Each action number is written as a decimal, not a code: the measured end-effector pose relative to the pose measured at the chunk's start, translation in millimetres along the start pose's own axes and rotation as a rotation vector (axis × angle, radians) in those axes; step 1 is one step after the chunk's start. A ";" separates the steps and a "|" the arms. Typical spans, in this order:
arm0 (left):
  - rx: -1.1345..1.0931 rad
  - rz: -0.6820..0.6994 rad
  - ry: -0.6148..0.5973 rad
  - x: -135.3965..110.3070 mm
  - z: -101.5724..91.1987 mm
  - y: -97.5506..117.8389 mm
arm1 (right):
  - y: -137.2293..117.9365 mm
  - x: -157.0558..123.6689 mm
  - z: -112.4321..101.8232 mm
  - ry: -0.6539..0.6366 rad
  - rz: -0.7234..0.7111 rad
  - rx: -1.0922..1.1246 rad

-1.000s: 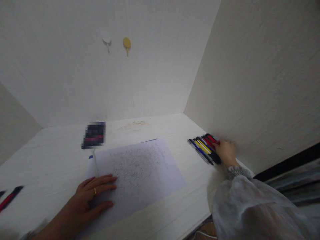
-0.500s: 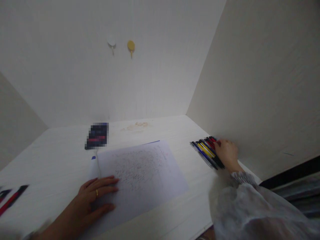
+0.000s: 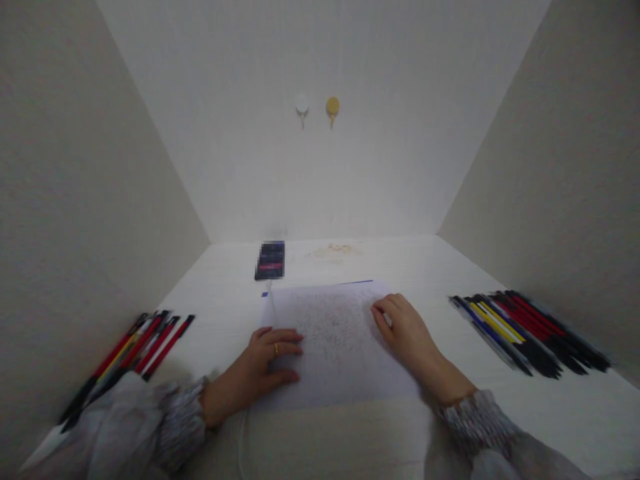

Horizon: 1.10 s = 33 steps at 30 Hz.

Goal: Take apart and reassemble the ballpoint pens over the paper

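A sheet of paper (image 3: 340,380) covered in many small dark marks lies on the white table. My left hand (image 3: 273,357), wearing a gold ring, lies flat on its left part with the fingers stretched out. Over the right edge of the sheet is my right hand (image 3: 403,330), its fingers curled and thumb and forefinger close together. Nothing shows between them; the palm side is hidden. To the right lies a row of pens (image 3: 530,333) in black, red, yellow and blue, apart from my right hand.
Several more pens (image 3: 167,347), mostly red and black, lie at the left wall. Behind the paper is a blurred-out dark phone-like device (image 3: 271,260) with a white cable (image 3: 271,300). A white hook (image 3: 302,105) and a gold hook (image 3: 333,107) are on the back wall.
My right hand has left the row of pens and moved left to the paper's right edge. My left hand stays on the sheet. The view has turned to the left.
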State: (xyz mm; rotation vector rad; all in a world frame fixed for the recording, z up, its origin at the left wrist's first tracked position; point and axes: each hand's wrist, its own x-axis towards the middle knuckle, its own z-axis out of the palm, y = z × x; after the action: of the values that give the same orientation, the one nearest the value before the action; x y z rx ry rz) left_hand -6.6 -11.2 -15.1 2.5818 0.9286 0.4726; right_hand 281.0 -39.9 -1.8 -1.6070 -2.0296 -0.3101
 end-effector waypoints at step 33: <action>0.948 -0.692 0.157 -24.2 -57.0 -43.1 | 4.4 -18.8 11.7 -0.054 -0.066 0.069</action>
State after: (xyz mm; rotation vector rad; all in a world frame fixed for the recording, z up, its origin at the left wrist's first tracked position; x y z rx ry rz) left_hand -71.6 16.2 11.9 2.6569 2.4370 0.0055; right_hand 285.1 -48.7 -22.2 -1.5240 -2.1138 -0.2209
